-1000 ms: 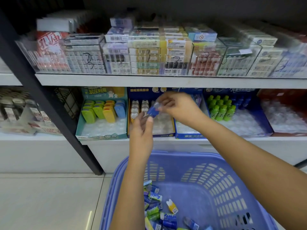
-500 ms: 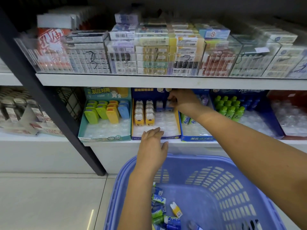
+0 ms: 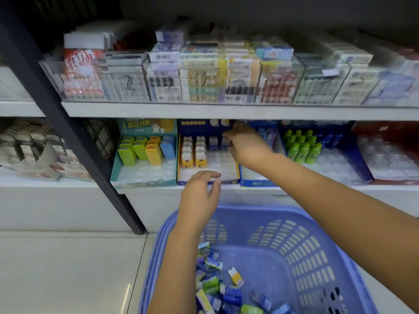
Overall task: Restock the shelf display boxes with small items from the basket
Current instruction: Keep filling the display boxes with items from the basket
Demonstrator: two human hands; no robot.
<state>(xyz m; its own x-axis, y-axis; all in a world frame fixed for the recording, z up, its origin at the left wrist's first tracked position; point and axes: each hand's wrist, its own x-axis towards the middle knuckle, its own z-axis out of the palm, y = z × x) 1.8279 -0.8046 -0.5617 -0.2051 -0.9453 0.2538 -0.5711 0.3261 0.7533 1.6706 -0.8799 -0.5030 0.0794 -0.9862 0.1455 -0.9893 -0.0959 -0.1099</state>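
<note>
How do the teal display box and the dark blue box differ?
The teal display box holds green, yellow, orange and blue cases; the dark blue box holds white-and-yellow items. The right hand reaches into the dark blue box; none touches the teal one. Both have empty clear trays in front.

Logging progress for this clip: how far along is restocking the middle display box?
Done: two columns of yellow-and-white items stand in the display box. In hand: the right hand pinches a blue item in its back row; the left hand hovers open at the front. Left: most slots are empty, and the blue basket holds many loose items.
</note>
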